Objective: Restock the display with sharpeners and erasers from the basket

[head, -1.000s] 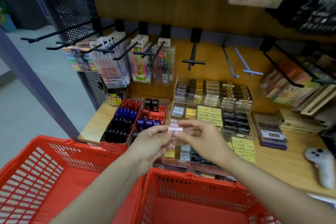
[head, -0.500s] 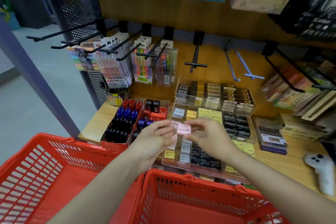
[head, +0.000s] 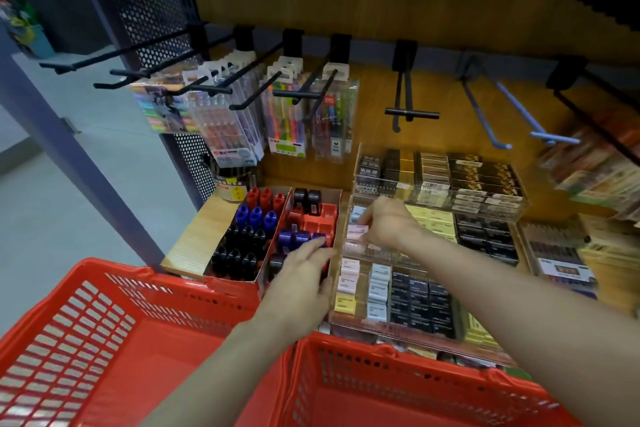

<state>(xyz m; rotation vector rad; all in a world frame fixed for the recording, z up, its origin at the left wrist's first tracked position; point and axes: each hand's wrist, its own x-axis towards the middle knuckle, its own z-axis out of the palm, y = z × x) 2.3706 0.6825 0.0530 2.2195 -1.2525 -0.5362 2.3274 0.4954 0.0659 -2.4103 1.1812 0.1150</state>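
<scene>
Since half a second ago, our two hands have parted: the right hand (head: 388, 222) has carried the small pale pink eraser in its paper sleeve (head: 356, 230) forward into the clear acrylic tiered display tray (head: 519, 215), and the left hand (head: 301, 274) has dropped away to the left.

Right grip: fingers pinching the pink eraser, lowering it into the leftmost compartment of the tray's middle tier, above other pale erasers already stacked there.

Left grip: fingers spread and relaxed, holding nothing, resting against the near edge of the red cardboard box of black, blue and red barrel sharpeners (head: 304, 222).

Step in hand: we judge this to be the seating of one eraser in its slot. The next move likely calls for a release once the eraser lies flat in line with its neighbours, then a reach back to the red plastic shopping baskets (head: 398, 357) below; their visible floors show no stock from here.

Surface: a pale wooden shelf (head: 194, 239), sharpener boxes at its left end, the tray at centre, boxed goods towards the right edge.

Room: wooden back panel with black pegs (head: 412, 113), hanging packs of coloured pens (head: 287, 121), a perforated black side panel, grey floor to the left.
</scene>
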